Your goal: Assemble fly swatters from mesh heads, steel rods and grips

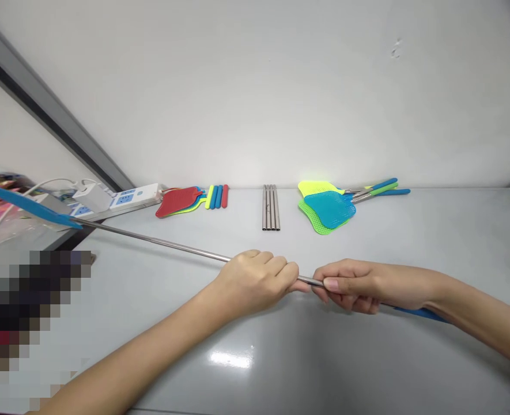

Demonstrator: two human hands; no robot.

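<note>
A telescopic fly swatter (185, 248) is stretched across the view above the grey table, its blue paddle at the far left seen nearly edge-on. My left hand (261, 279) is wrapped round the metal rod near its middle. Just to the right, my right hand (352, 285) pinches the same rod between thumb and fingers. The swatter's blue handle (423, 314) shows partly behind my right wrist. Beyond my hands lie several bare metal rods (271, 207) side by side, and a pile of swatters with a blue paddle (330, 208) on top.
Loose paddles topped by a red one (179, 202) lie at the back left, beside coloured grips (215, 197). A white power strip (136, 197) with a cable stands at the left edge. The wall (255, 92) closes off the back of the table (431, 242).
</note>
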